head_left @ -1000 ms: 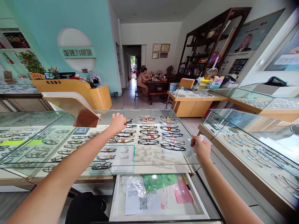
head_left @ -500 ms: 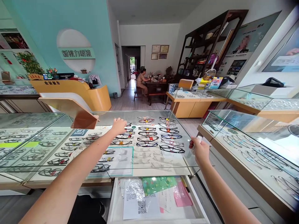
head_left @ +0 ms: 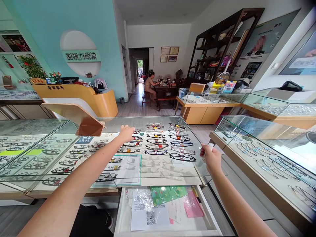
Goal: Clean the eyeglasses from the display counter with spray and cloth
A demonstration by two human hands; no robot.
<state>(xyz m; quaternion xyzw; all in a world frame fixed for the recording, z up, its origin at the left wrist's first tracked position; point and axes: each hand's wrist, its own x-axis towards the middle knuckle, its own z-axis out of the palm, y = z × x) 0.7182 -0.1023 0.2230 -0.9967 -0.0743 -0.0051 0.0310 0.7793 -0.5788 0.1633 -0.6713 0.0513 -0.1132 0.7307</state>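
My left hand (head_left: 126, 133) reaches out over the glass display case (head_left: 158, 180), knuckles up and fingers curled. Whatever may be under those fingers is hidden. Below it, rows of eyeglasses (head_left: 156, 152) lie on white paper inside the case, some with yellow or red tags. At the case's right side my right hand (head_left: 212, 158) is wrapped round a small white object (head_left: 211, 145), whose pale end pokes out above the fist. Its lower part is mostly covered, so I cannot tell its kind. A drawer (head_left: 118, 219) stands pulled out below the glass, with papers, a green packet (head_left: 169, 195) and pink paper (head_left: 194, 205).
A tilted wooden-framed stand (head_left: 90, 126) sits on the case at left. Another glass case (head_left: 261, 154) runs along the right. Farther back are a yellow counter (head_left: 106, 100), a low cabinet (head_left: 207, 113), and a person (head_left: 150, 86) seated at a dark table.
The view has shifted very slightly. Both hands keep the same pose and place, with the small white object still in my right fist.
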